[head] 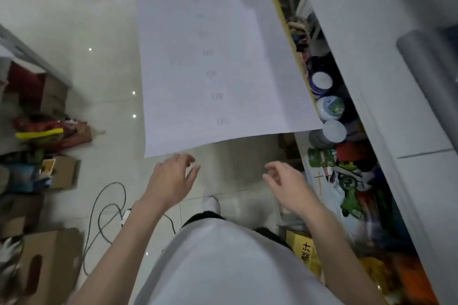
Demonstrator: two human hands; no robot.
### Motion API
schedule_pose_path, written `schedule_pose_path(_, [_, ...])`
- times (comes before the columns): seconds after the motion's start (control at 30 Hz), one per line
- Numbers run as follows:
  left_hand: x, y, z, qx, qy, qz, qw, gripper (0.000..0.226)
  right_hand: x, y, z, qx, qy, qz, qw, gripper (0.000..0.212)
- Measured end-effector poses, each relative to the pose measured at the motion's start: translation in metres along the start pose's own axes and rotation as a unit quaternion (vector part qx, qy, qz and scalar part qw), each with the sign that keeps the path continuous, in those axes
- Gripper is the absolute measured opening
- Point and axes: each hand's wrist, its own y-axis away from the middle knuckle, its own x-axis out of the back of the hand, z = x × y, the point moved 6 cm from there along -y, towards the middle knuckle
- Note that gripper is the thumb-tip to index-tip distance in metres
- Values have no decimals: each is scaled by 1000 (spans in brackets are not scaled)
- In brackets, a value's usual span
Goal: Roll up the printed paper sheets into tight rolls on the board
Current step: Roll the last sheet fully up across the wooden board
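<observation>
Glossy pale floor tiles [74, 20] below me, long printed paper sheet [210, 62] spread through upper centre of frame, my left hand [171, 178] and right hand [287, 181] just under its near edge, fingers loose, grasping nothing, grey roll [426, 57] at upper right.

A dark cable [109, 205] is looping over the glossy tiled floor [74, 20] toward a white power strip [126, 215]. A cardboard box [49, 262] is sitting at the floor's near left corner, with a smaller open box [64, 172] and red and yellow bags [54, 134] lying farther along the left edge. Lidded jars [329, 106] are standing in a row along the right edge, with a yellow carton [306, 255] nearer.
</observation>
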Motion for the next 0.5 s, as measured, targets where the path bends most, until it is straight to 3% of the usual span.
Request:
schedule_pose_path(0.33, [-13, -93, 5, 18, -32, -22, 999, 38, 30, -114, 11, 20, 94, -56, 994, 33])
schedule_pose_path(0.5, [-45, -123, 30, 5, -89, -55, 994, 55, 36, -157, 31, 51, 181, -51, 981, 41])
